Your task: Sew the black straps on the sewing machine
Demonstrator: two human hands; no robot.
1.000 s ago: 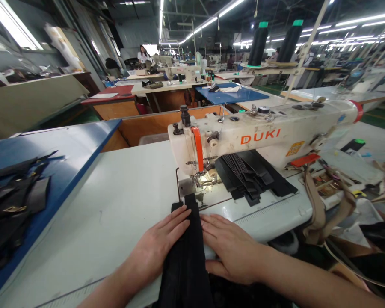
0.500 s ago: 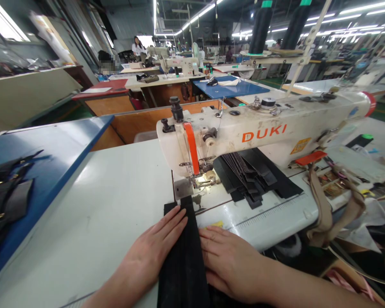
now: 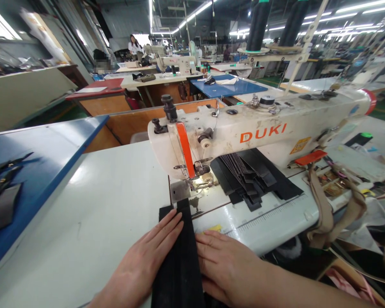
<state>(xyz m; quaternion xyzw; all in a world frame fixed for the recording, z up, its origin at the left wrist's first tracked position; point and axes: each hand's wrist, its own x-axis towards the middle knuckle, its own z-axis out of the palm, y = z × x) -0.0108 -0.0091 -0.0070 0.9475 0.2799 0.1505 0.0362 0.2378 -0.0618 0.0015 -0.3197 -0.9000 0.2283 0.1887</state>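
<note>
A long black fabric piece (image 3: 179, 273) with a narrower strip along its top lies on the pale sewing table, its far end just in front of the sewing machine's needle area (image 3: 195, 182). My left hand (image 3: 144, 261) rests flat on its left part, fingers stretched together and fingertips near the far end. Along the right edge lies my right hand (image 3: 227, 265), fingers extended and touching the fabric's side; its thumb is partly hidden. The white sewing machine (image 3: 263, 128) has an orange guard (image 3: 186, 149) beside the needle.
Under the machine arm lies a stack of black strips (image 3: 244, 175). A beige strap (image 3: 321, 205) hangs by a tray of small parts at right. More black pieces (image 3: 3, 201) lie on a blue table (image 3: 57, 145) at left. A person (image 3: 134, 47) is far back.
The camera view has shifted slightly, moving the machine, fabric and hands a little left in the picture. Both hands keep nearly the same place on the fabric.
</note>
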